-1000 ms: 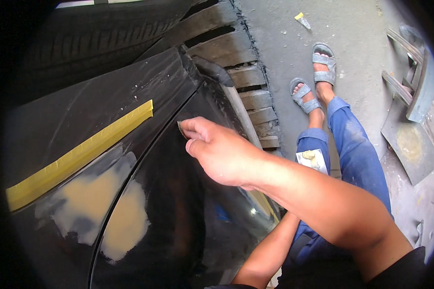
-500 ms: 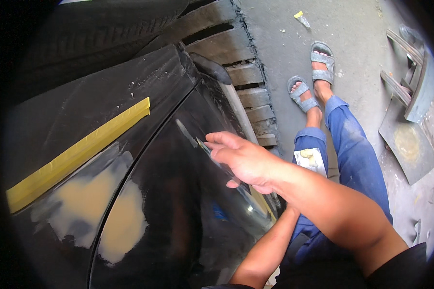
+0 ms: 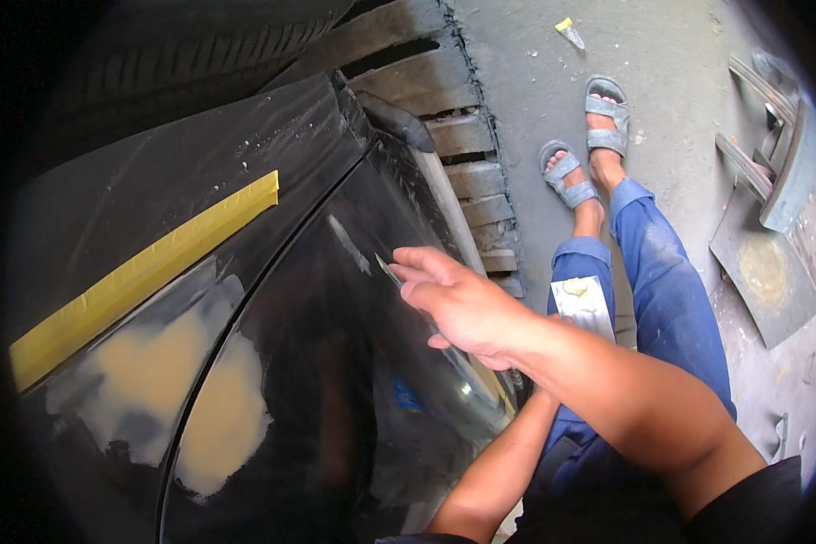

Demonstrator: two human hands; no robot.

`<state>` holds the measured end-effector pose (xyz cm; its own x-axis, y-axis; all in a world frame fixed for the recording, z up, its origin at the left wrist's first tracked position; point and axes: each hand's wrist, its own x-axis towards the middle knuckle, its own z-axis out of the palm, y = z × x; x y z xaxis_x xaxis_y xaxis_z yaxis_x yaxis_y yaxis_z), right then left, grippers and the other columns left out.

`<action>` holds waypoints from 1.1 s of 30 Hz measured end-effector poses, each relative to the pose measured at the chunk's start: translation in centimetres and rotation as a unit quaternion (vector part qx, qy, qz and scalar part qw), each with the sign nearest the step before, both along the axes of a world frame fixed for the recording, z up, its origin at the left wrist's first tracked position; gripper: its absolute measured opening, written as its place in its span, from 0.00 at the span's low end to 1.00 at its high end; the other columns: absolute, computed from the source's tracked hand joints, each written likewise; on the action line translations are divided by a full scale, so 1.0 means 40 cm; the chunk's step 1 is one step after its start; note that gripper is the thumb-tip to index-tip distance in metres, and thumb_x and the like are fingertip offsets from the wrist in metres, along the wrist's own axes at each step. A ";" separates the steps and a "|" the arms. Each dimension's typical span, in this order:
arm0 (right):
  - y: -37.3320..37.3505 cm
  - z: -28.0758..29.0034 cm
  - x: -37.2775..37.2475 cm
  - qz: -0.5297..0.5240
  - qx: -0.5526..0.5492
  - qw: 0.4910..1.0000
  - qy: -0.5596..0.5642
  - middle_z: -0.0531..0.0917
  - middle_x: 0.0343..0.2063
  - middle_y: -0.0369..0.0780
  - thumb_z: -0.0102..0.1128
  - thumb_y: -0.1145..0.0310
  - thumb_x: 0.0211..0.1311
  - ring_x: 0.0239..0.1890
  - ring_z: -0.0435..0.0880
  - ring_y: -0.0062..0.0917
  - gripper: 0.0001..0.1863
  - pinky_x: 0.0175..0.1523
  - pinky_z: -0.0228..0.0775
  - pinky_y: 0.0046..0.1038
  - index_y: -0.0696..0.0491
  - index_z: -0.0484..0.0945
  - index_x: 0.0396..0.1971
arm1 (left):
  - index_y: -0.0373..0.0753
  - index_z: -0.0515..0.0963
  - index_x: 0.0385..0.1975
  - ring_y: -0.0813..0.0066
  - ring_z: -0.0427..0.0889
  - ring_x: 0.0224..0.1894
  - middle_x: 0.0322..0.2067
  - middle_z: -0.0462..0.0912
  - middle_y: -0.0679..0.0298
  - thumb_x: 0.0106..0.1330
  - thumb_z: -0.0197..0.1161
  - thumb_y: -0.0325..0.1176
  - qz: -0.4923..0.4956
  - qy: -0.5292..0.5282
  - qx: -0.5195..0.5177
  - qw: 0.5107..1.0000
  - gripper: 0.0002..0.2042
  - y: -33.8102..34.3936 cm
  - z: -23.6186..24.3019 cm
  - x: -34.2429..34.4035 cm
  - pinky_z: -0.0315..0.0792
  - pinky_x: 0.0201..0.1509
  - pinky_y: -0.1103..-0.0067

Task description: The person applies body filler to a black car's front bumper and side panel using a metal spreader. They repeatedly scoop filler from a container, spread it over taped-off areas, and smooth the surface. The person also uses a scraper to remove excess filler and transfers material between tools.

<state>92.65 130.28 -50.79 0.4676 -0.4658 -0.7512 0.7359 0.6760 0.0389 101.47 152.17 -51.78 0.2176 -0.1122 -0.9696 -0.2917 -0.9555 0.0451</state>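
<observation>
At the far left a yellow tape strip (image 3: 145, 281) slants up across a dark panel (image 3: 91, 245), with a black tyre (image 3: 181, 68) beyond it near the upper edge. Just below the tape, a tan filler patch (image 3: 150, 363) with smeared grey edges reaches close to a narrow seam (image 3: 267, 276) that curves down between two dark surfaces. On the seam's other side, a second tan patch (image 3: 224, 422) sits on a glossy black panel (image 3: 308, 408), and further along that panel is a short pale streak (image 3: 346, 243). Just right of the streak, the right hand (image 3: 453, 304) pinches a thin blade (image 3: 387, 268) between thumb and fingers, the little finger curling loosely below; the blade shows nearly edge-on by the panel, and whether it touches cannot be told. Wooden slats (image 3: 417, 72) lie above the hand, on the ground beside the panel. The left forearm (image 3: 485, 471) rises from the lower edge and passes beneath the right one. The left hand (image 3: 564, 318) is almost wholly hidden there, so its grip cannot be told; a small white plate (image 3: 593, 315) bearing a dab of cream putty (image 3: 575, 286) appears just past it, in front of blue trousers (image 3: 666, 263). Grey strapped sandals (image 3: 568, 179) stand on the concrete floor (image 3: 517, 82). At the far right lies a grey board (image 3: 789, 319) with a tan smear.
</observation>
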 end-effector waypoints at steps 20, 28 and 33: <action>-0.034 0.017 0.063 -0.036 -0.034 0.996 0.068 0.66 0.61 0.51 0.43 0.71 0.65 0.66 0.62 0.36 0.25 0.68 0.52 0.29 0.63 0.58 0.61 | 0.39 0.71 0.43 0.86 0.68 0.31 0.31 0.74 0.71 0.69 0.55 0.40 0.088 0.025 0.020 0.996 0.11 0.024 -0.030 0.016 0.65 0.36 0.83; -0.025 -0.014 -0.038 0.027 -0.032 0.999 -0.033 0.54 0.69 0.38 0.43 0.62 0.66 0.67 0.56 0.29 0.31 0.57 0.60 0.48 0.49 0.49 0.67 | 0.40 0.71 0.41 0.85 0.71 0.31 0.31 0.77 0.70 0.70 0.53 0.37 -0.041 0.019 -0.094 0.995 0.09 0.000 0.019 -0.017 0.67 0.36 0.82; -0.061 -0.002 0.028 -0.016 -0.051 0.997 0.052 0.61 0.64 0.52 0.41 0.72 0.66 0.67 0.59 0.36 0.25 0.66 0.54 0.25 0.64 0.54 0.62 | 0.39 0.69 0.44 0.83 0.70 0.34 0.35 0.75 0.67 0.70 0.53 0.38 0.039 0.027 0.048 0.998 0.10 0.047 -0.030 0.041 0.66 0.38 0.81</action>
